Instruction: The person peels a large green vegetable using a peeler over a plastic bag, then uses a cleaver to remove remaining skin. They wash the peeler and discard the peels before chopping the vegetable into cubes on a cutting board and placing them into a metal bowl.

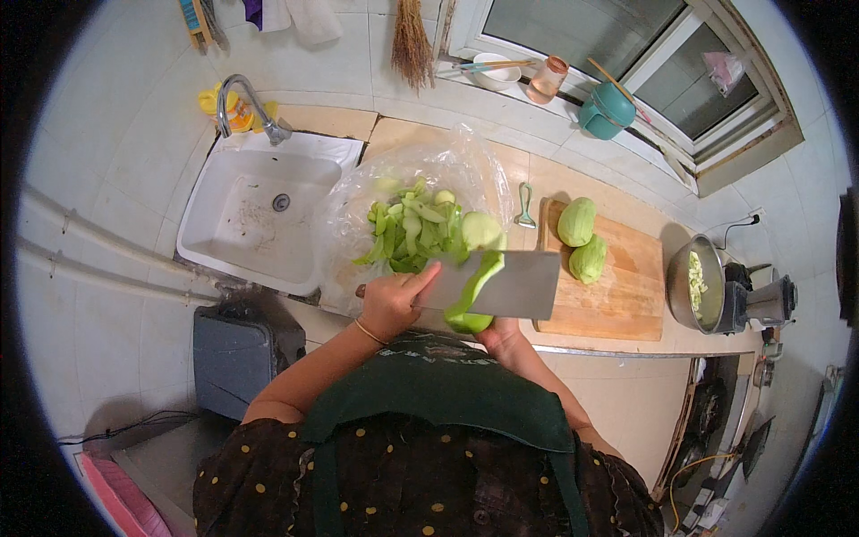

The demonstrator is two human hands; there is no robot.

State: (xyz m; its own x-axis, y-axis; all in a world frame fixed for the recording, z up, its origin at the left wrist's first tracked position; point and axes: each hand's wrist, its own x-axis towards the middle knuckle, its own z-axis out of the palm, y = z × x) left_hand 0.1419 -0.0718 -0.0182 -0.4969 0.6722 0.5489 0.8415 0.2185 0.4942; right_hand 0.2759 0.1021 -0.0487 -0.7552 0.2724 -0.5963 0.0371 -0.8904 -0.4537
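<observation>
My left hand [392, 305] grips a cleaver [523, 288] by its handle end, a finger along the broad blade, which points right. A long strip of green peel [478, 285] curls over the blade. My right hand [502, 335] holds a green gourd-like vegetable [474, 323], partly hidden beneath the cleaver. Just beyond the blade, a heap of green peelings [409, 228] lies on a clear plastic bag [486, 158], beside a pale peeled vegetable [480, 229]. Two peeled vegetables, one farther back [577, 221] and one nearer [588, 260], rest on a wooden cutting board [617, 309].
Left of the bag is a white sink [235, 194] with a metal tap [251, 101]. A peeler [525, 205] lies by the board. Rightward stand a steel bowl [678, 288] of cut pale pieces and a blender [768, 302]. A dark grey bin [231, 359] stands below the sink.
</observation>
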